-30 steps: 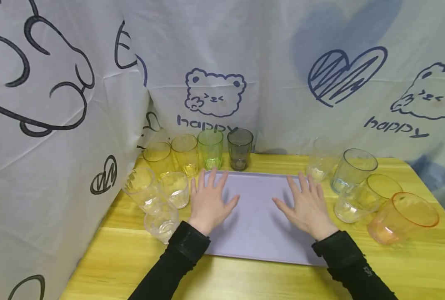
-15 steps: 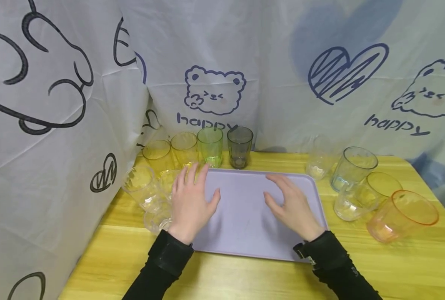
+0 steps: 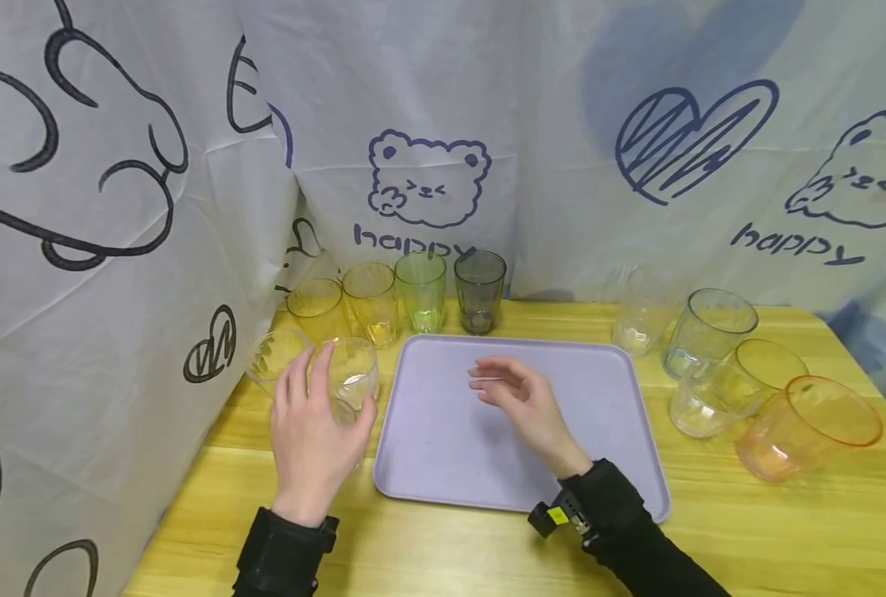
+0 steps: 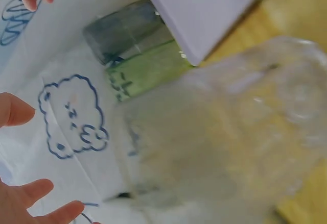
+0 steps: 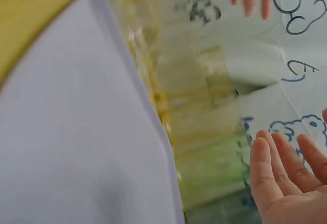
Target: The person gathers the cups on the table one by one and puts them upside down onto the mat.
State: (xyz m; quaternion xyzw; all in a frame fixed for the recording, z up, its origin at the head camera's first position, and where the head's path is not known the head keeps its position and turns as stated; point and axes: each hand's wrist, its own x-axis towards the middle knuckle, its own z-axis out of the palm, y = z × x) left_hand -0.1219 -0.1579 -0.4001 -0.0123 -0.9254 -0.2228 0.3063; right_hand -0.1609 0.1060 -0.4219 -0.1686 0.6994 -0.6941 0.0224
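My left hand (image 3: 314, 414) hovers with spread fingers over the clear glasses at the table's left, next to one clear glass (image 3: 355, 375); a nearer clear glass lies hidden under it. In the left wrist view that clear glass (image 4: 225, 132) fills the frame and the fingers (image 4: 15, 109) stand apart, holding nothing. My right hand (image 3: 501, 388) floats above the middle of the lavender tray (image 3: 443, 448), fingers relaxed and slightly bent, empty. Its fingers (image 5: 286, 178) show in the right wrist view beside the tray (image 5: 66, 147).
Behind the tray stand two yellow glasses (image 3: 371, 300), a green glass (image 3: 421, 290) and a grey glass (image 3: 479, 288). Another clear glass (image 3: 275, 356) stands far left. At the right are clear glasses (image 3: 704, 332) and a tilted orange glass (image 3: 805, 427). Printed cloth walls the back and left.
Both hands have lifted off the tray. The left hand moved left to the clear glasses; the right hand rose and drifted left over the tray's middle.
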